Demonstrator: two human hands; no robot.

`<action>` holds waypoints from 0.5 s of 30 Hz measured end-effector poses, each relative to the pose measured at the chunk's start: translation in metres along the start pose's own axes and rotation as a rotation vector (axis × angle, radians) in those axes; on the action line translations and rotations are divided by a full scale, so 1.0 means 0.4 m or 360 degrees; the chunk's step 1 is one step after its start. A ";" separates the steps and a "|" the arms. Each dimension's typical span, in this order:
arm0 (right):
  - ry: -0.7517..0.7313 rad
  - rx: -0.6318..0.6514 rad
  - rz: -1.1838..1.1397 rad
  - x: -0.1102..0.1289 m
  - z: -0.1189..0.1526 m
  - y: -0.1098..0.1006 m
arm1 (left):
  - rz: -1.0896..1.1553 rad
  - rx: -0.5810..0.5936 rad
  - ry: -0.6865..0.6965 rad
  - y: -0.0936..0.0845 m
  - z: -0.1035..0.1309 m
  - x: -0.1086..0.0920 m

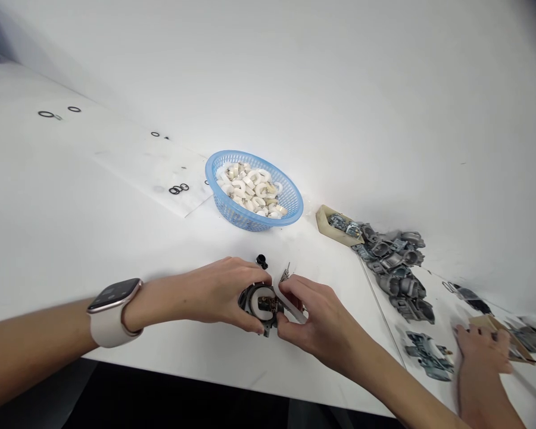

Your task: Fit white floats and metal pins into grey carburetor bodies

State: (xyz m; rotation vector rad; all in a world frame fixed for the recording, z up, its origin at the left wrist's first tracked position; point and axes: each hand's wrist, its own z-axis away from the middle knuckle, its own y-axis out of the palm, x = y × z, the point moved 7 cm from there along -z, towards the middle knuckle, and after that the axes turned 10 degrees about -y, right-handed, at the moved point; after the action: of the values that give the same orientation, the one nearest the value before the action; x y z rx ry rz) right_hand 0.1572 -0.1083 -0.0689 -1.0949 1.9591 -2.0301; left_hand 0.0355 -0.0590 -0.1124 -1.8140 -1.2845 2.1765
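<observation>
On the white table a carburetor (259, 301) stands with its open side up, a white ring-shaped float (263, 304) and brass parts inside. My left hand (223, 292) wraps round its left side, thumb and fingers closed on the body. Against its right side, my right hand (308, 313) pinches a pale curved strip-like piece (291, 305) between thumb and fingers; its exact kind is partly hidden. Just beyond the right fingertips are thin metal pins (286, 272). Behind the carburetor lies a small black part (261, 261).
A blue basket (223, 205) full of white floats stands behind my hands. To the right are a cream bin (326, 225), a heap of carburetor bodies (397, 268) and a single carburetor (429, 356). Another person's hand (482, 351) rests far right. Black rings (178, 189) lie left.
</observation>
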 end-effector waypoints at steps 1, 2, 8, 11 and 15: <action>-0.0011 0.0001 0.0003 0.000 -0.001 0.000 | -0.0003 0.0001 0.0001 0.000 0.000 0.000; -0.0018 0.0004 0.0006 0.000 -0.002 0.000 | -0.0004 0.0003 0.0004 -0.001 0.000 0.000; -0.0028 0.0012 -0.0008 -0.003 -0.001 0.005 | 0.0008 0.0016 0.0001 -0.002 -0.001 -0.003; 0.0022 0.0001 -0.0013 -0.006 0.004 0.007 | -0.0002 0.0018 -0.0002 -0.001 -0.003 -0.004; 0.0065 -0.0005 -0.0017 -0.009 0.006 0.007 | -0.0017 0.0007 -0.0009 -0.002 -0.002 -0.002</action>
State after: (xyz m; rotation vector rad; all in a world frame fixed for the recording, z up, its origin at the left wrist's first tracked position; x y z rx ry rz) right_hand 0.1602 -0.1089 -0.0733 -1.0751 1.9807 -2.0716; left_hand 0.0359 -0.0585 -0.1111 -1.7967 -1.2866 2.1788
